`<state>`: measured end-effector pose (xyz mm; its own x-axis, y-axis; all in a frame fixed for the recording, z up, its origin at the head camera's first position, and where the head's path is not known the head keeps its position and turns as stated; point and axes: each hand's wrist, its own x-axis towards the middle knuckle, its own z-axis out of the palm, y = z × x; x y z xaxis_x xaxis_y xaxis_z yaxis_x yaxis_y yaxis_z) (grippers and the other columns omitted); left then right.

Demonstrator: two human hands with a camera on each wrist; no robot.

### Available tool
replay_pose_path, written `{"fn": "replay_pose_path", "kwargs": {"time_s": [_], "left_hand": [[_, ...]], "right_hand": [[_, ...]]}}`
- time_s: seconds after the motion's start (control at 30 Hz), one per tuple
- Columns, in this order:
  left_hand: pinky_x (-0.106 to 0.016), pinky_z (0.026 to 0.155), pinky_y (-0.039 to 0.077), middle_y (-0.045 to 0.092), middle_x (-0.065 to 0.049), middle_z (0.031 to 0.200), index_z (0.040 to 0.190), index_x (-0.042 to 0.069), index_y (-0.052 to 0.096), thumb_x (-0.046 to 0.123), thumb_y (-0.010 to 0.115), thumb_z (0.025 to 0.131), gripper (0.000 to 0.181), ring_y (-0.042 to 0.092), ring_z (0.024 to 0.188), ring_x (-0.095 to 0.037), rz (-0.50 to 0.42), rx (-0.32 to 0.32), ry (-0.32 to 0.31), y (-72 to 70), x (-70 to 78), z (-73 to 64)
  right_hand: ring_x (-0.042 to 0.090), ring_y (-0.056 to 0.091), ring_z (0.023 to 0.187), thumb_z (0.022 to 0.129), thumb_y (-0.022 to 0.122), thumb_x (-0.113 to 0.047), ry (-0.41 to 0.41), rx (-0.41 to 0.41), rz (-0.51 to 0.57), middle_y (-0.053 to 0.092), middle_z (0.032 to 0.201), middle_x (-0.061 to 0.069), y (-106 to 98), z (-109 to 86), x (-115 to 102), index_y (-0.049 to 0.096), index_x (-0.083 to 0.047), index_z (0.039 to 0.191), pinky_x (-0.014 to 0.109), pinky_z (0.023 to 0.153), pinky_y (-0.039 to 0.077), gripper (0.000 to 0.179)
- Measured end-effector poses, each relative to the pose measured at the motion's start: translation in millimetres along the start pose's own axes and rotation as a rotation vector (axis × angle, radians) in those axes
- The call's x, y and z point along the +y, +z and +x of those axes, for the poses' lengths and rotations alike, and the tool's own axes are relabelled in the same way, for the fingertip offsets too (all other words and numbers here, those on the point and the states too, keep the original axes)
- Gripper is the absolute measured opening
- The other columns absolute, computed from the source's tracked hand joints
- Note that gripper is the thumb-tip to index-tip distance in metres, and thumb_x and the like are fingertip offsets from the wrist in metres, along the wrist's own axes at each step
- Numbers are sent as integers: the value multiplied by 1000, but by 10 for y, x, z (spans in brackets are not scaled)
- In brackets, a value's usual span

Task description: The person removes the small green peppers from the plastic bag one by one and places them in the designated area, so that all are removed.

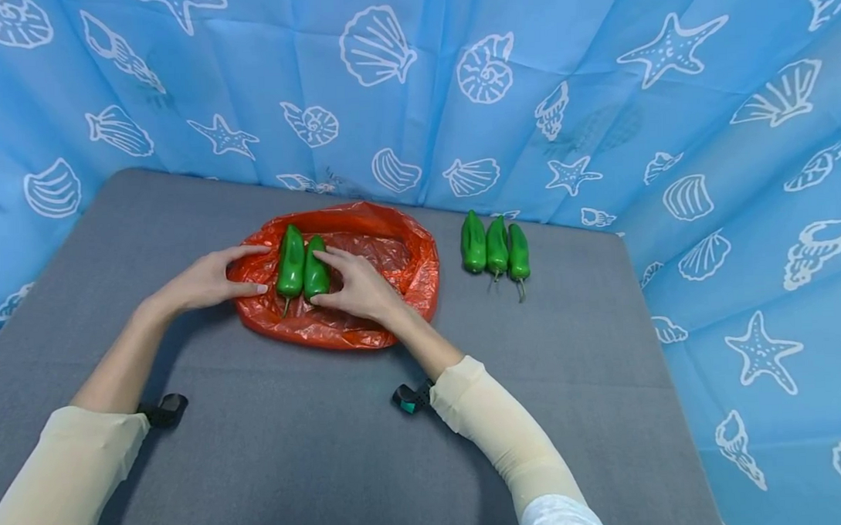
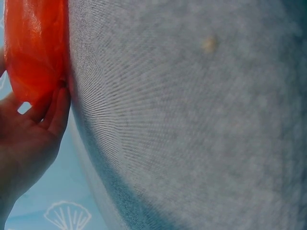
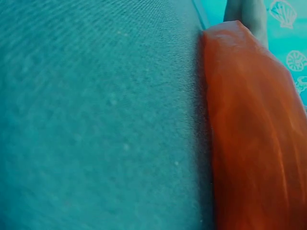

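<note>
A red plastic bag [image 1: 421, 293] lies on the table with its mouth spread open. Inside, toward its left, two green peppers [image 1: 291, 263] lie side by side. My right hand [image 1: 362, 288] reaches over the bag and holds the right-hand pepper [image 1: 315, 270] between thumb and fingers, one at each end. At the bag's left rim my left hand [image 1: 202, 282] grips the plastic, thumb and fingers apart. The left wrist view shows the left hand's fingers [image 2: 60, 108] against the bag's side [image 2: 36, 52]. Only the bag's outer wall [image 3: 254, 129] fills the right wrist view's side; the right hand is hidden there.
Three more green peppers [image 1: 497, 247] lie in a row on the grey table [image 1: 572, 412], to the right of the bag. A blue curtain [image 1: 443, 123] with white shells and starfish hangs behind the table and along its right side.
</note>
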<state>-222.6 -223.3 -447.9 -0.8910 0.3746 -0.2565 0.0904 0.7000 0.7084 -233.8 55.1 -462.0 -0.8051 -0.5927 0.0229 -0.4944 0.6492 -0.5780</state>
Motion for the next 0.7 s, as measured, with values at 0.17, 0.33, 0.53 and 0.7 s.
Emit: {"fn": "replay_pose_path", "kwargs": {"time_s": [0.17, 0.33, 0.53, 0.7], "left_hand": [[-72, 108, 24, 28, -33, 154, 153, 10, 36, 37, 71, 92, 76, 26, 139, -54, 8, 2, 4, 1, 9, -1], [-72, 108, 25, 29, -33, 154, 154, 10, 35, 38, 70, 93, 76, 27, 139, -54, 11, -3, 10, 5, 12, 5], [-72, 107, 25, 29, -34, 153, 153, 9, 35, 37, 70, 93, 75, 27, 138, -55, 19, 5, 7, 6, 4, 0], [-72, 107, 25, 29, -33, 153, 153, 10, 36, 36, 70, 93, 74, 28, 138, -55, 17, 10, 12, 7, 3, -2]], "right_hand": [[26, 39, 141, 84, 79, -42, 10, -6, -26, 36, 157, 14, 24, 16, 1, 40, -14, 153, 39, 120, 24, 84], [25, 40, 141, 84, 79, -45, 12, 4, -54, 36, 158, 14, 53, 23, -2, 38, -14, 154, 34, 118, 26, 87], [23, 41, 140, 82, 77, -53, 20, 22, -73, 33, 159, 13, 99, 35, -10, 37, -17, 154, 31, 112, 32, 90], [22, 44, 138, 82, 78, -52, 15, 39, -81, 35, 159, 11, 113, 44, -6, 38, -18, 154, 30, 110, 34, 89]]}}
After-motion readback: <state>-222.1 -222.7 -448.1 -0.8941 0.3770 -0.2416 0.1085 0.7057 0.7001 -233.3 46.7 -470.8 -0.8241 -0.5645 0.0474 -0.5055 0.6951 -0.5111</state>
